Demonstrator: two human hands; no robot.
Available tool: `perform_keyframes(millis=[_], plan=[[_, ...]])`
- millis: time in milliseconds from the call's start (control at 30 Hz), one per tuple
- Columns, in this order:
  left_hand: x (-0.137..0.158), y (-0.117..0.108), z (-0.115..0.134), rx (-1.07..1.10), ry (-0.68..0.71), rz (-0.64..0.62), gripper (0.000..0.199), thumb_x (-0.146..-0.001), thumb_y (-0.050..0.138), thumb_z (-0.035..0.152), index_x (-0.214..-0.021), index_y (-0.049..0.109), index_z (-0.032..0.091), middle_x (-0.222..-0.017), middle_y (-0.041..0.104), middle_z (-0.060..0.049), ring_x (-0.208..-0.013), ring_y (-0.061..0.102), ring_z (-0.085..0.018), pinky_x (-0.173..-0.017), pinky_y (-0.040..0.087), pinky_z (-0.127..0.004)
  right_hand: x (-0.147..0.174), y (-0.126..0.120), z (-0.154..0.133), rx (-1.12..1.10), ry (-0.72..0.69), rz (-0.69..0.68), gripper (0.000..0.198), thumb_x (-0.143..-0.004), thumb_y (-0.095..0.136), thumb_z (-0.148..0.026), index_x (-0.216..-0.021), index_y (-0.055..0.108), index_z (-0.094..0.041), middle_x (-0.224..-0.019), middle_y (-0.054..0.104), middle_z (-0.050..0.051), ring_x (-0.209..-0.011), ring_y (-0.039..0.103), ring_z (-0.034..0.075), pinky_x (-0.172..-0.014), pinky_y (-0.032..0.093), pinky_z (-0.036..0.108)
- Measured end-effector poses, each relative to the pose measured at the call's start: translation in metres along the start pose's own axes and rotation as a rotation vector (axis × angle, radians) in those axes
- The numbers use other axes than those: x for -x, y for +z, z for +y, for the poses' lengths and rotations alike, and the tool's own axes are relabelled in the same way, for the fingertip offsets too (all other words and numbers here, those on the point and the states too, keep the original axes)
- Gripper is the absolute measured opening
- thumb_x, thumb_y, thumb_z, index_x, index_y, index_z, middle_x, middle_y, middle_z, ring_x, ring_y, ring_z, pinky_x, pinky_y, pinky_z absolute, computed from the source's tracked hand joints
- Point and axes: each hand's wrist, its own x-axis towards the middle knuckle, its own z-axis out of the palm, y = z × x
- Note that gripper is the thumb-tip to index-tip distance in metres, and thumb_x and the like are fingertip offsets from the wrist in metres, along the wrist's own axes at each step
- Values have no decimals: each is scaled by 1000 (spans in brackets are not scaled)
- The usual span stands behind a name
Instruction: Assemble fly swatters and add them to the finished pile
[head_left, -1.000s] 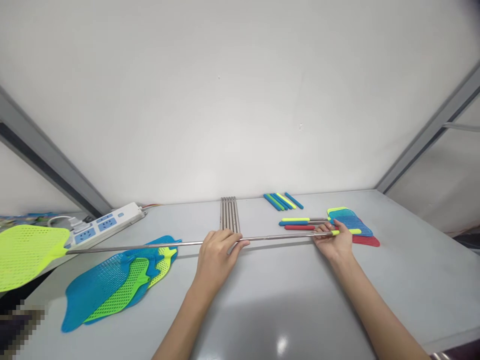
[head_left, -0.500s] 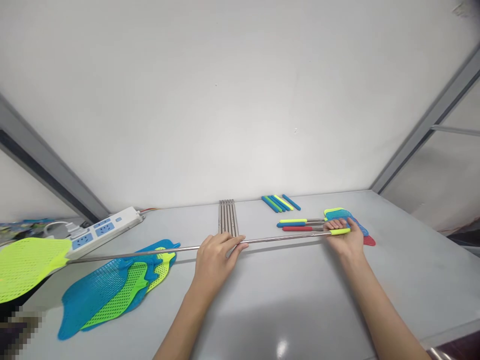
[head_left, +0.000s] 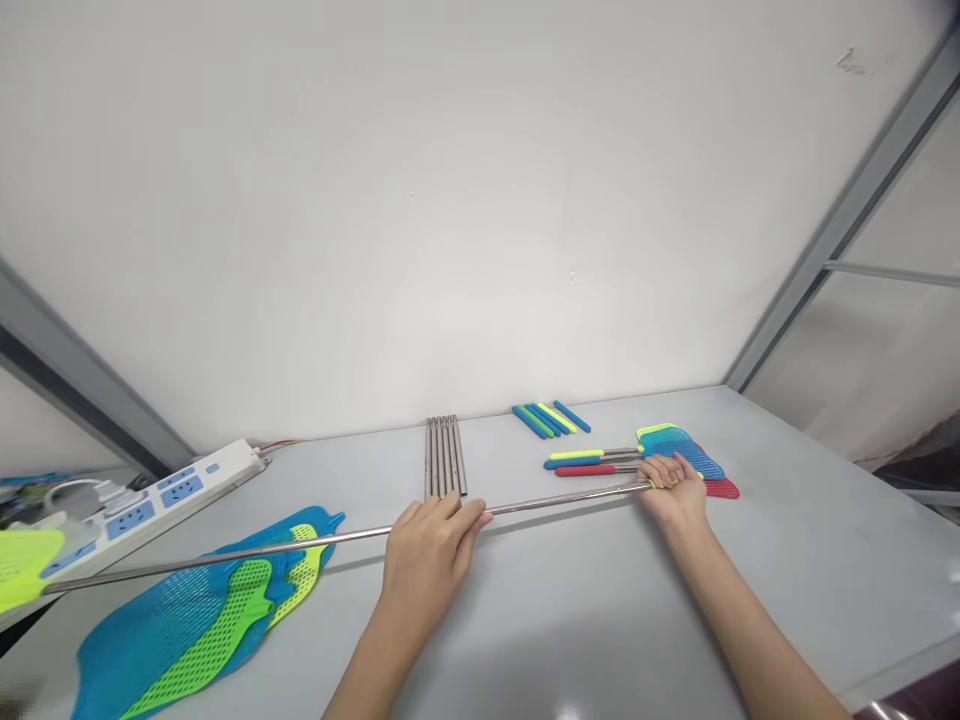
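A fly swatter (head_left: pixel 555 499) with a long steel rod stretches across the view, its yellow mesh head partly cut off at the left edge. My left hand (head_left: pixel 427 560) is closed around the middle of the rod. The fingers of my right hand (head_left: pixel 673 492) curl over the yellow grip at the other end, hiding most of it. Just beyond my left hand lies a row of metal tubes (head_left: pixel 445 455). Finished-looking swatters with blue, yellow and red grips (head_left: pixel 585 471) lie beside my right hand, their mesh heads (head_left: pixel 679 450) stacked behind it.
Loose blue and green mesh swatter heads (head_left: pixel 172 610) overlap at the left of the grey table (head_left: pixel 570 610). Behind them is a white power strip (head_left: pixel 157 510) with a plug in it. Several coloured grips (head_left: pixel 551 420) lie near the wall (head_left: pixel 480 220).
My right hand's fingers have closed over the yellow grip, which rested on the open palm before. The swatter's head has shifted left and further out of frame; the view has turned slightly.
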Motion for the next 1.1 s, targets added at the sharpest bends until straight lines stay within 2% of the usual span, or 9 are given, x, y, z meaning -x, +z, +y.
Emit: perform_keyframes(millis=[300, 867, 1100], plan=[[0, -3, 6, -21, -25, -2, 25, -83, 34, 28, -66, 50, 21, -60, 50, 3, -56, 42, -11, -55, 22, -25, 0, 0, 0, -33, 1, -2, 32, -70, 34, -10, -53, 10, -20, -43, 11, -9, -31, 14, 7, -29, 19, 21], [1, -7, 14, 30, -122, -52, 29, -84, 29, 27, -62, 46, 20, -58, 50, 4, -57, 41, -12, -56, 22, -25, 2, -4, 0, -19, 43, -189, 36, -70, 40, -11, -51, 10, -19, -42, 10, -8, -33, 14, 6, -32, 23, 21], [0, -6, 17, 33, -151, -32, 30, -84, 30, 27, -60, 46, 20, -56, 51, 4, -56, 41, -12, -57, 23, -26, 2, -4, 3, -86, 85, -183, 38, -68, 45, -13, -50, 11, -19, -41, 10, -9, -33, 15, 6, -31, 22, 21]])
